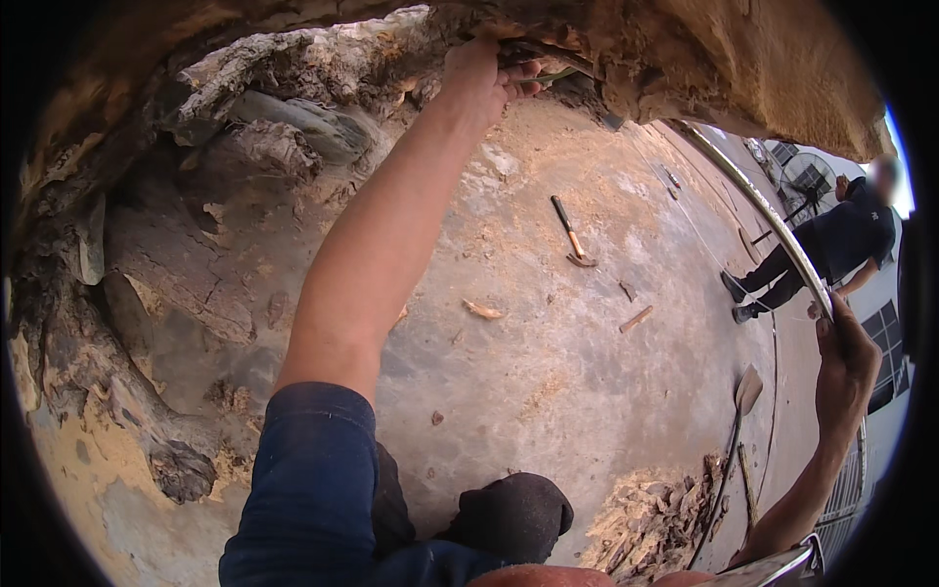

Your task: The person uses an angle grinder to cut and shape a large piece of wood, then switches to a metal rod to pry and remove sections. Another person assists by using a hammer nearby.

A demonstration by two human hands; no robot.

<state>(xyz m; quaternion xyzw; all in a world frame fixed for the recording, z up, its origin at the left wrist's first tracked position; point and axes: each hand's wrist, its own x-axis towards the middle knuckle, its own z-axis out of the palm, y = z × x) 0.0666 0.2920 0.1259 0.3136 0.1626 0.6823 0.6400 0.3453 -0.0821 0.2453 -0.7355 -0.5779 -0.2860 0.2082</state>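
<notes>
My left arm stretches up to the underside of a large rough log (685,64) that arches overhead. There my left hand (476,80) is closed, its fingers curled beside a thin greenish strip (550,77); what lies inside the grip is partly hidden. On the right side, my right hand (847,354) wraps round a long pale metal bar (773,217). The bar, bent by the lens, runs from that hand up toward the log, where its far end is hidden.
A claw hammer (565,223) lies on the dusty concrete floor (528,362). A long-handled shovel (749,389) lies by bark scraps (655,514) at lower right. Gnarled wood (186,254) fills the left. A person in dark clothes (843,235) stands at right, near a large fan (806,180).
</notes>
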